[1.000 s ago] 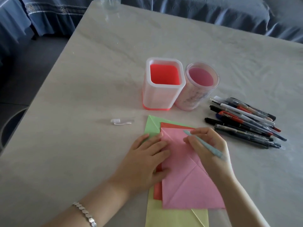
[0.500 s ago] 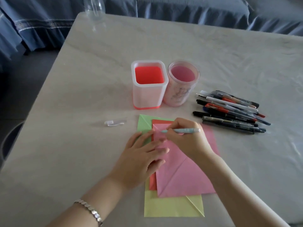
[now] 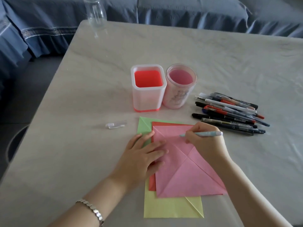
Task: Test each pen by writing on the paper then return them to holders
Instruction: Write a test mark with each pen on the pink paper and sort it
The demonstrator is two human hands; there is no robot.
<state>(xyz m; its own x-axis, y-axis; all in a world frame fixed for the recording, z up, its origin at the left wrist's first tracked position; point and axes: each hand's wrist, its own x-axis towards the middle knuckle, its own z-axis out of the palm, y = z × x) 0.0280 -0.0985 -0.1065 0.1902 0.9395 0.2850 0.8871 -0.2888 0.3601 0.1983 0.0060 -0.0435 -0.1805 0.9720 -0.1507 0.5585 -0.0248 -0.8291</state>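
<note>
A stack of coloured sheets lies in front of me, a creased pink paper on top of a red and a yellow-green one. My right hand grips a light blue pen, its tip on the pink sheet's upper part. My left hand lies flat on the stack's left edge, fingers straight. Behind the paper stand a square holder with an orange-red floor and a round pink holder, both with nothing in them. Several pens lie in a pile to the right.
A clear pen cap lies on the table left of the paper. A transparent bottle stands at the far edge of the pale table. A blue-covered sofa runs behind, and the floor drops off on the left.
The right hand has swung the pen round, its barrel now lying level and pointing right, and moved right across the pink sheet. My head has pulled back. The left hand stays on the paper.
</note>
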